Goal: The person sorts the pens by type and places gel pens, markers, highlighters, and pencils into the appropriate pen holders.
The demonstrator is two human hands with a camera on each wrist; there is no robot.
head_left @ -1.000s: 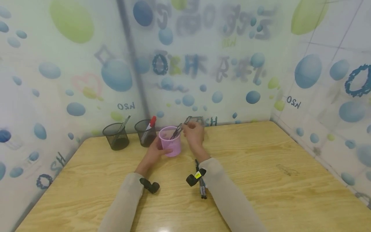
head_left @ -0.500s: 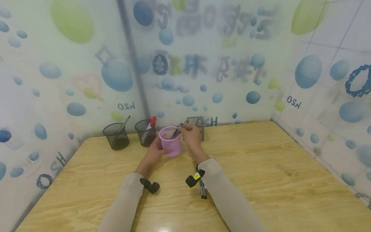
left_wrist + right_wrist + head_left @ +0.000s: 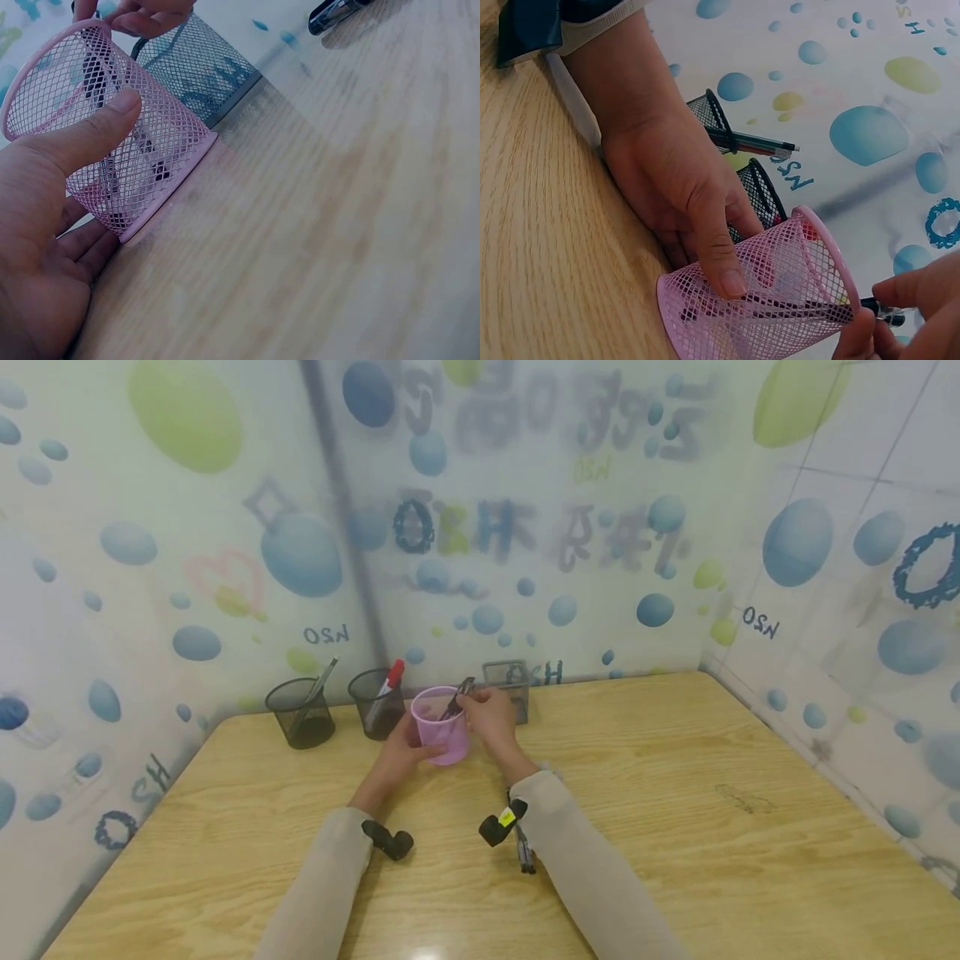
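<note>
A pink mesh pen cup point(image 3: 450, 750) stands upright on the table. My left hand point(image 3: 397, 752) grips its side, the thumb across the front in the left wrist view and the other fingers behind. At the right side of the rim, my right hand point(image 3: 492, 718) pinches the top of a black pen point(image 3: 467, 685). The pen's lower part is inside the cup beside another dark pen, seen through the mesh in the right wrist view. Several black pens point(image 3: 525, 853) lie on the table, partly hidden under my right wrist.
To the left stand a black mesh cup point(image 3: 307, 735) with a slim pen and another black mesh cup point(image 3: 381, 722) with a red-capped marker point(image 3: 393, 677). A dark square mesh holder point(image 3: 519, 675) stands behind my right hand. A patterned wall point(image 3: 600, 635) borders the wooden table point(image 3: 675, 827).
My right hand has moved left and down to the pink cup's rim, lowering the pen into it. My left hand has stayed on the cup.
</note>
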